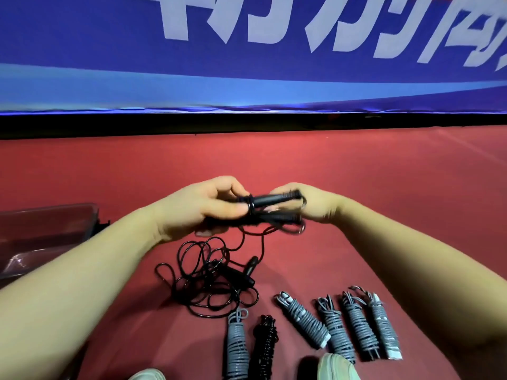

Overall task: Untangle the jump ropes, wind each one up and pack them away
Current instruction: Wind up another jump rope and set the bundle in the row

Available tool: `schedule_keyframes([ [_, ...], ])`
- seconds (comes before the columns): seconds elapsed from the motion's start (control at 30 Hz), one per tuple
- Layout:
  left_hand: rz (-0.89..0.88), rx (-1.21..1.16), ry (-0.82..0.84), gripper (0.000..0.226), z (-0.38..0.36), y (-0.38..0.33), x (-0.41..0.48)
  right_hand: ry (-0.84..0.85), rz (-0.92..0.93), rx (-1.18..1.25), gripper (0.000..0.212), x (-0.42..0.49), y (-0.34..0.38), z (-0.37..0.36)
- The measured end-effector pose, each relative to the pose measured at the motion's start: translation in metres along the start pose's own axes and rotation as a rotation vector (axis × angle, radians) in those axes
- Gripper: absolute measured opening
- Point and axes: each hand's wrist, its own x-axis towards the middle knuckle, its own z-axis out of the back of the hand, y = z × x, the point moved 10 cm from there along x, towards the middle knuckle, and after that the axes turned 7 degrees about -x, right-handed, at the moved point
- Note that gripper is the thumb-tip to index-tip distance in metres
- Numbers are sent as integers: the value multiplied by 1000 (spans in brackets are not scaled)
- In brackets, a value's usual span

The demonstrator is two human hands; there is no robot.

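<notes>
Above the red floor, both hands hold a pair of black handles side by side, their long axis running left to right and about level. The left hand pinches their left ends between thumb and curled fingers. The right hand, blurred, curls round their right ends. The black cord drops from them into a loose tangle on the floor just below, with a spare handle lying in it. Nearer the person lies a row of wound ropes: five grey bundles and one black bundle. A clear box sits far left, a blue banner stands behind, and shoes show at the bottom edge.
</notes>
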Motion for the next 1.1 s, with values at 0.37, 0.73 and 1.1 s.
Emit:
schedule_keyframes([
  [0.37, 171, 1209, -153, 45, -1, 5, 9, -204, 7, -1076, 26, 4, 47, 7],
  [0.73, 75, 1130, -617, 34, 64, -21, 1, -199, -133, -336, 32, 6, 36, -5],
  [1.1, -26, 9, -463, 28, 74, 4, 0, -245, -153, 506, 25, 5, -25, -12],
])
